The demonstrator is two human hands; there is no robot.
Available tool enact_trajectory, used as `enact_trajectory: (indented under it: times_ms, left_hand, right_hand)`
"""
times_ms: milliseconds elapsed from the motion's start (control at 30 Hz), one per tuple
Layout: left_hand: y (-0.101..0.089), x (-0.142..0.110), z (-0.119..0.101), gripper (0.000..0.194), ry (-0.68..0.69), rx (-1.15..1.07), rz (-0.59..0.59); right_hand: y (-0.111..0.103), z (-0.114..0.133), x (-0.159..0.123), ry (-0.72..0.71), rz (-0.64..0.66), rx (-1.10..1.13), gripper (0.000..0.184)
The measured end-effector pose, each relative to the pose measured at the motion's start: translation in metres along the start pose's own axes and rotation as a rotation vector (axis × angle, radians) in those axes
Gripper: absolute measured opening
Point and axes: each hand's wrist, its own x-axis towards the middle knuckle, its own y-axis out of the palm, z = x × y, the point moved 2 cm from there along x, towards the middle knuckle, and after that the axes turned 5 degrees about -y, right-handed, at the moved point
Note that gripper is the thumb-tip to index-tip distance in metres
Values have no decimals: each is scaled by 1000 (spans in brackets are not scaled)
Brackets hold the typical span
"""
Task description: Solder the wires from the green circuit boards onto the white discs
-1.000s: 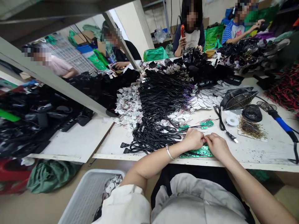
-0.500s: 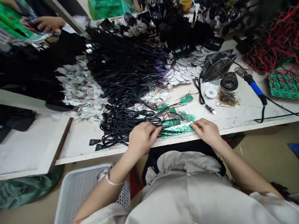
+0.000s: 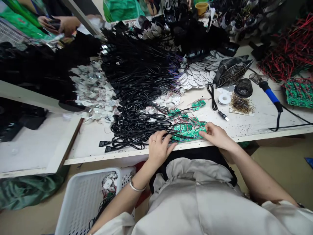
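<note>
My left hand (image 3: pixel 158 148) rests palm down at the table's front edge, its fingers apart, the tips on the black cables (image 3: pixel 137 129) by the circuit boards. It does not visibly grip anything. With thumb and fingertips together, my right hand (image 3: pixel 217 135) pinches the right end of a green circuit board (image 3: pixel 188 133) at the front of a small group. Thin red wires and the black cables run over these boards. A single green board (image 3: pixel 198 104) lies a little farther back. Coiled black cables with plugs spread leftward from the boards.
A soldering iron (image 3: pixel 271 96) sits in its coil stand at the right, near a solder spool (image 3: pixel 223 99), a fan (image 3: pixel 232 72) and a plugged cord (image 3: pixel 215 101). Red-wired boards (image 3: pixel 299 93) pile at far right. A white basket (image 3: pixel 80 186) stands below. Another person's hands (image 3: pixel 61 24) show at upper left.
The view has shifted slightly. My left hand has moved back from the board strip and its fingers have spread. My right hand stays at the board's right end; the strip now lies flatter.
</note>
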Motion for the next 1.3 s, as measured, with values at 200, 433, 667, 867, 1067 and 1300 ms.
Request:
enact_trajectory:
  times_ms: [200,433,667,867,1067,1300]
  left_hand:
    - [6,3,3,34,100,-61,78]
    - [5,4,3,26,161,-55,136]
    - [4,8,5,48,156,-25,121]
    - [0,18,2,44,236,49,129]
    - [-6,19,-3,55,75,9,133]
    - [-15,27,-4,29,-20,125,26]
  right_hand:
    - [6,-5,5,21,33,-44,45]
    - [13,-16,7,-39,13,-97,38]
    - [17,-6,9,-105,52,129,41]
    - [12,-4,8,-102,258,231,53]
    - [14,-9,5,-157,158,334,47]
    - [26,-23,4,-332,-41,371,37]
